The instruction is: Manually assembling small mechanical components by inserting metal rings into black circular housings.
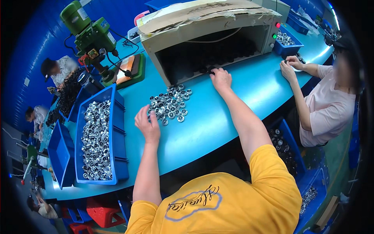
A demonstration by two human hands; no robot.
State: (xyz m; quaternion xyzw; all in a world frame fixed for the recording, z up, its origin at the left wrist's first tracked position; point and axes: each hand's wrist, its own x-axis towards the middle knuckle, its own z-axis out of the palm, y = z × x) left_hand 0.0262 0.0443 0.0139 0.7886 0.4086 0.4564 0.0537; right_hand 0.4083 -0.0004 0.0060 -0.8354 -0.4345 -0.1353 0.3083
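Note:
My left hand (147, 124) is at the left edge of a loose pile of small round silver parts with dark centres (171, 103) on the table. Its thumb and fingers stand apart, next to the nearest parts. At the mouth of a cream box-shaped machine (159, 58), my right hand (221, 80) has its fingertips closed on a small black round part (211, 70). More black parts (230, 56) lie in the dark inside of the machine, hard to make out singly.
A blue bin (120, 144) full of silver parts stands left, beside another blue bin (62, 156). Behind is a green drill press (91, 43). At right a co-worker (327, 101) handles a small part near a blue bin (287, 48). The table (187, 146) is blue-green.

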